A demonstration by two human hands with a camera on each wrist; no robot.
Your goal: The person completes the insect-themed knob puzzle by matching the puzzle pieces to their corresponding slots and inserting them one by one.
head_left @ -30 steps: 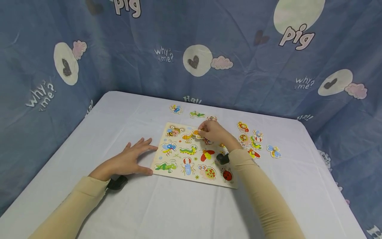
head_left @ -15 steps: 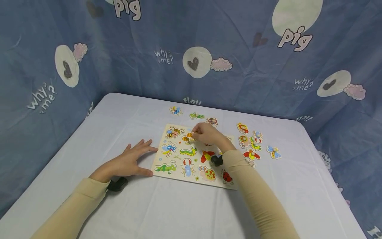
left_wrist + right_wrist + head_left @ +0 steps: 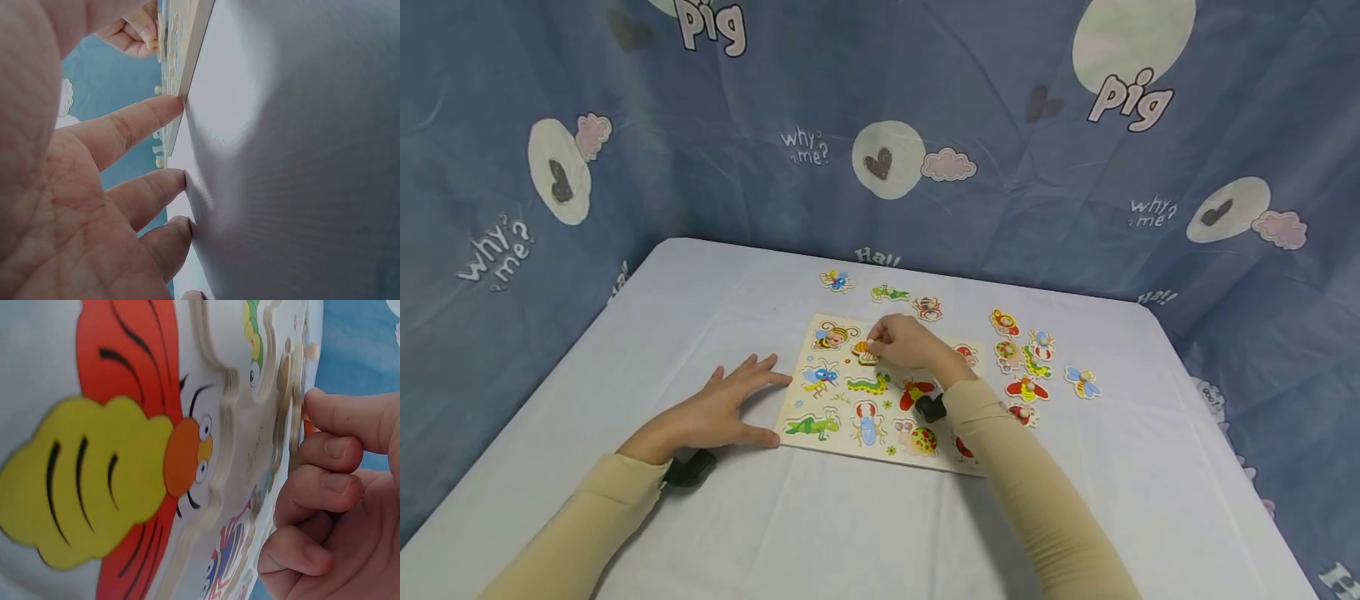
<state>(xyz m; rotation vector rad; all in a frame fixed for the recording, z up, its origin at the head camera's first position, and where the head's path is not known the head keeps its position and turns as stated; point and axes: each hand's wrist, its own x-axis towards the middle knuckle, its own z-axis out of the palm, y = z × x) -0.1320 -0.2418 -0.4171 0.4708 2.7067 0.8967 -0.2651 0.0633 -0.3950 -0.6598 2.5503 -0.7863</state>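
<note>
A wooden insect puzzle board lies on the white-covered table. My right hand is over its upper part, thumb and fingertips pinching an orange-striped insect puzzle piece from above. That piece sits at the orange insect's slot, partly hidden by the fingers. In the right wrist view the other fingers of the right hand are curled, close over the board. My left hand rests spread on the table at the board's left side. One fingertip of the left hand touches the board's edge in the left wrist view.
Behind the board lie a mosquito piece, a grasshopper piece and a spider piece. Several more pieces, among them a red-winged fly and a blue-winged insect, lie to the right. A blue printed curtain stands behind the table.
My right hand has moved left and slightly down over the board with the orange-striped piece, onto the orange insect's slot. The spider piece is now uncovered. The left hand has stayed put.
</note>
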